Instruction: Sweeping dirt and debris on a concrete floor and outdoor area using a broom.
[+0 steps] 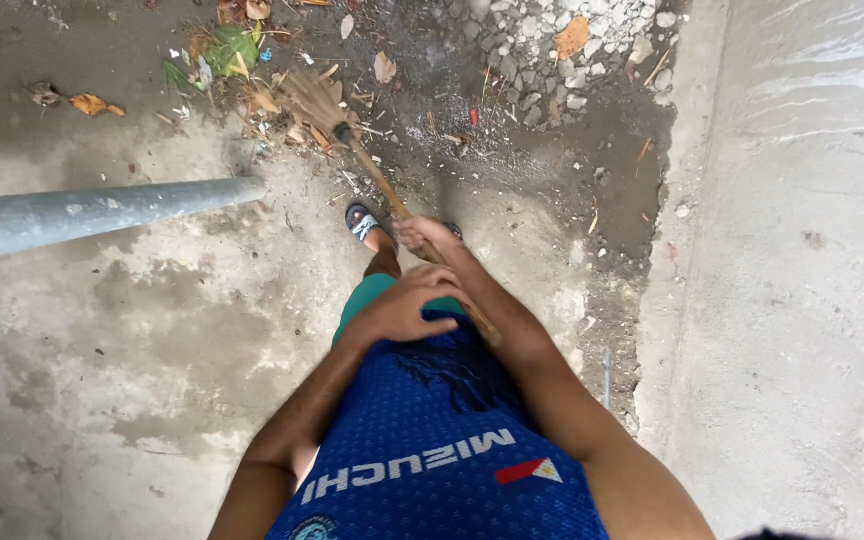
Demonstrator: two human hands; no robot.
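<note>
- The concrete floor [132, 380] lies bare and stained on the person's left side, with wide room there; a grey metal pipe [102, 215] juts in from the left edge and ends short of the feet.
- On the right, a raised concrete ledge [802, 300] runs up the frame; its edge borders a dark, damp strip of dirt beside the person's legs.
- Ahead, a heap of dry leaves and litter [242, 70] sits near a patch of gravel [552, 50], the two apart with dark soil between.
- The broom [372, 175] is a soft, straw-coloured fan of bristles bound by a dark collar to a thin brown stick. Its head rests on the ground at the edge of the leaf heap, and the stick slants back toward the body.
- The right hand [427, 238] has its grip closed around the stick, lower down.
- The left hand [402, 305] curls over the stick's upper part, its grip also holding the broom.
- A sandalled foot [364, 222] stands just beside the stick.
</note>
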